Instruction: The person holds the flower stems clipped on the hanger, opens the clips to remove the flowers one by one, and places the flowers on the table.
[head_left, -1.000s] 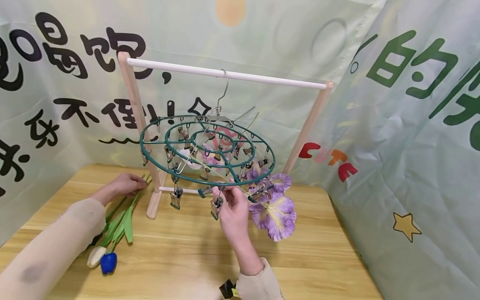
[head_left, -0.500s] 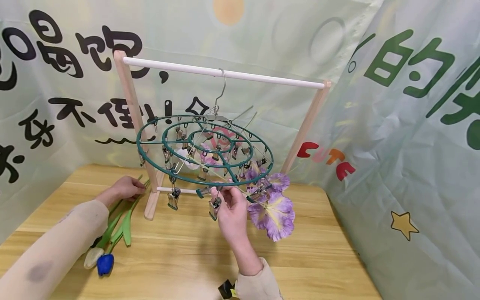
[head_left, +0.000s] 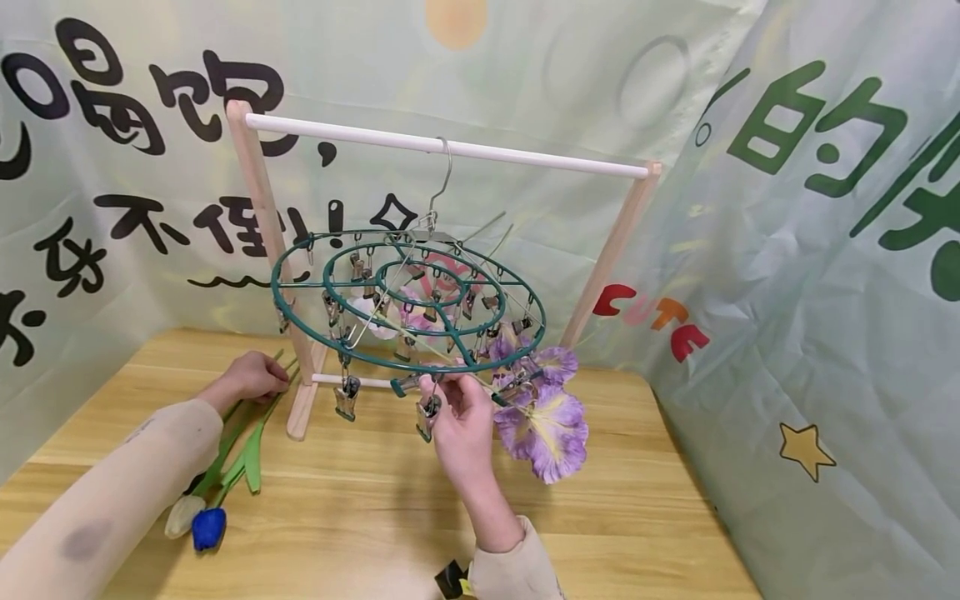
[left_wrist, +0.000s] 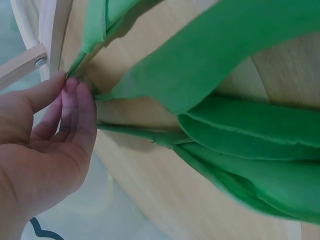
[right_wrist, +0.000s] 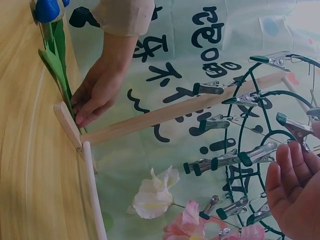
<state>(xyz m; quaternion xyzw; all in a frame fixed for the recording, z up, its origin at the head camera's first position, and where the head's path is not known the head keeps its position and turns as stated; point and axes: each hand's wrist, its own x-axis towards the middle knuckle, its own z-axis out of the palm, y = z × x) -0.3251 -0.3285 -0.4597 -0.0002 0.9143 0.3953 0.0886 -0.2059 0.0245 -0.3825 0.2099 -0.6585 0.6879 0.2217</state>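
At the left of the table, my left hand [head_left: 255, 377] pinches a thin green stem between thumb and fingertips. The artificial tulips here, one blue [head_left: 208, 530] and one white [head_left: 183, 517], lie with heads toward me. Broad green leaves [left_wrist: 170, 75] fill the left wrist view. In the middle, a round green clip hanger [head_left: 420, 367] hangs from a stand's white bar. My right hand [head_left: 467, 433] is under its front rim, holding a metal clip [right_wrist: 298, 131]; its fingertips partly hide that clip. Purple flowers [head_left: 551, 433] hang from the hanger's right side.
The wooden stand [head_left: 258, 200] rises behind my hands, its left foot [head_left: 302, 412] beside my left hand. White [right_wrist: 155, 195] and pink [right_wrist: 187, 222] flowers hang at the back. A small black object [head_left: 452, 577] lies by my right sleeve. Printed cloth walls [head_left: 795, 317] surround the table.
The head view has shifted slightly. My left hand and the tulips have moved a little, the blossoms sliding slightly toward the left. The right hand keeps its place at the hanger.
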